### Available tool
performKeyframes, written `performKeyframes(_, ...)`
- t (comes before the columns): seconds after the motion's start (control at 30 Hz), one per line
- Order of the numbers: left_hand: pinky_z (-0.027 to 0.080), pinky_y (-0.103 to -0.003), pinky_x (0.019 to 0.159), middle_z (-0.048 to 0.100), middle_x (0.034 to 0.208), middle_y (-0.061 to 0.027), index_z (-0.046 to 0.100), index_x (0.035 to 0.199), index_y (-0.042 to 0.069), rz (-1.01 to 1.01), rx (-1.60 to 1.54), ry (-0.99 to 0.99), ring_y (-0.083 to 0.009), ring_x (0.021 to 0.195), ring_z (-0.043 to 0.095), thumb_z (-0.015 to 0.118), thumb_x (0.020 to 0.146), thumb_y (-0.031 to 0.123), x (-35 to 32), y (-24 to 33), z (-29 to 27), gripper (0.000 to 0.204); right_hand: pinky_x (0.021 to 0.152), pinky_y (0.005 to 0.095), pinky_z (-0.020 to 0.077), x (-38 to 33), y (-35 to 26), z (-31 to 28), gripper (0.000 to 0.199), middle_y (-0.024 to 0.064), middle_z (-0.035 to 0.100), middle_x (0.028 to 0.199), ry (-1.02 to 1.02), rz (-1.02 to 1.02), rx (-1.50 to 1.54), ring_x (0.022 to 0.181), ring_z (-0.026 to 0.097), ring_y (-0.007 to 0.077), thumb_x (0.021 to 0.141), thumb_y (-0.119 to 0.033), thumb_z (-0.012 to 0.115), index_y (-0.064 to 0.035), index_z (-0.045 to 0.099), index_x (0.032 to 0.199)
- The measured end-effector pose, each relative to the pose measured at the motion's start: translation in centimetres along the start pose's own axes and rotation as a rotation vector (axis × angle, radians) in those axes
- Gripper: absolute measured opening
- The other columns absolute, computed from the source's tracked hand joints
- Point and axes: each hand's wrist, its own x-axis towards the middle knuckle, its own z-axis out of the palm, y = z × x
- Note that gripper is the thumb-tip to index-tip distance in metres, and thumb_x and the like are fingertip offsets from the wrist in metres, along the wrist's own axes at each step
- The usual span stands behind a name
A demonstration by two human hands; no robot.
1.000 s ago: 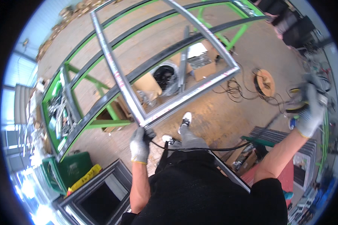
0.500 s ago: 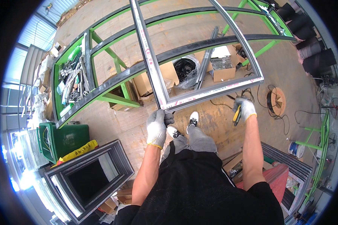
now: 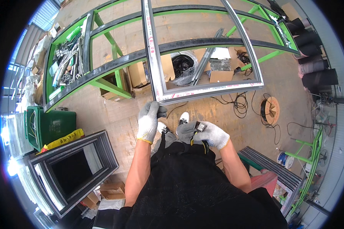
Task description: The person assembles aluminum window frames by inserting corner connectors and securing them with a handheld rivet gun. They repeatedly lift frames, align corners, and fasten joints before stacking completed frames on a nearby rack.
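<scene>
Now the metal window frame [image 3: 202,89] lies flat across the green-and-black work stand [image 3: 114,82], its near left corner overhanging toward the person. The left hand [image 3: 148,121], in a grey knit glove, is clamped on that corner. The right hand [image 3: 210,134], a second ago stretched far out to the right of the frame, has come in below the frame's near rail and is closed around a small black-and-yellow tool [image 3: 199,128] held at waist height. That reads as tool fetched, work about to resume at the corner. Under the frame: cardboard boxes [image 3: 149,74] and a black coil. Right of the frame, a cable reel [image 3: 270,110]; left and below, a green bin [image 3: 51,126] and stacked dark frames [image 3: 74,171].
</scene>
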Motion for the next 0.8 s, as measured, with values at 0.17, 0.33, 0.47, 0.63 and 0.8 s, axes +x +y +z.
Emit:
performKeyframes(0.17, 0.059, -0.035, 0.084, 0.078, 0.103, -0.014, 0.066, 0.13, -0.005, 0.064, -0.049, -0.035, -0.0211, 0.088, 0.073, 0.063, 0.111, 0.027, -0.6, -0.6, -0.3, 0.037, 0.104, 0.0349, 0.0569, -1.0, -2.1, 1.0, 0.052, 0.0094, 0.077, 0.127, -0.093, -0.067, -0.168, 0.113, 0.073, 0.02, 0.088, 0.002, 0.076, 0.002, 0.069, 0.139)
performKeyframes(0.33, 0.059, -0.037, 0.088, 0.078, 0.103, -0.0159, 0.068, 0.125, -0.007, 0.007, -0.016, -0.079, -0.0226, 0.091, 0.074, 0.062, 0.11, 0.024, -0.9, -0.1, -0.9, 0.035, 0.104, 0.0343, 0.0558, -0.1, -1.1, 0.5, 0.051, 0.0097, 0.077, 0.128, -0.011, 0.131, -0.115, 0.116, 0.072, 0.02, 0.089, -0.003, 0.077, 0.0009, 0.069, 0.14)
performKeyframes(0.47, 0.057, -0.035, 0.09, 0.078, 0.104, -0.016, 0.072, 0.118, -0.007, 0.026, -0.012, -0.126, -0.0212, 0.093, 0.073, 0.06, 0.106, 0.018, -1.6, -0.3, -1.3, 0.03, 0.099, 0.0341, 0.0575, -0.8, 0.9, 0.2, 0.057, 0.0114, 0.076, 0.118, 0.01, 0.128, -0.018, 0.11, 0.073, 0.0192, 0.09, -0.004, 0.078, 0.0039, 0.064, 0.145)
performKeyframes(0.63, 0.057, -0.035, 0.092, 0.079, 0.107, -0.0158, 0.071, 0.126, -0.008, 0.022, 0.085, -0.099, -0.0207, 0.096, 0.072, 0.06, 0.106, 0.015, -2.2, -0.2, -1.6, 0.033, 0.095, 0.0405, 0.0568, -0.9, 1.7, 1.8, 0.062, 0.0137, 0.076, 0.12, 0.153, 0.019, -0.449, 0.109, 0.074, 0.0284, 0.087, -0.009, 0.078, -0.0046, 0.062, 0.147)
performKeyframes(0.8, 0.057, -0.034, 0.091, 0.08, 0.106, -0.0138, 0.071, 0.129, -0.009, 0.051, 0.312, -0.063, -0.0187, 0.095, 0.072, 0.058, 0.107, 0.014, -2.8, 0.6, -1.5, 0.034, 0.091, 0.0522, 0.0568, 2.7, -1.8, 2.9, 0.05, 0.0296, 0.074, 0.112, 0.135, -0.191, -1.103, 0.108, 0.07, 0.0502, 0.084, -0.009, 0.069, 0.0006, 0.066, 0.133)
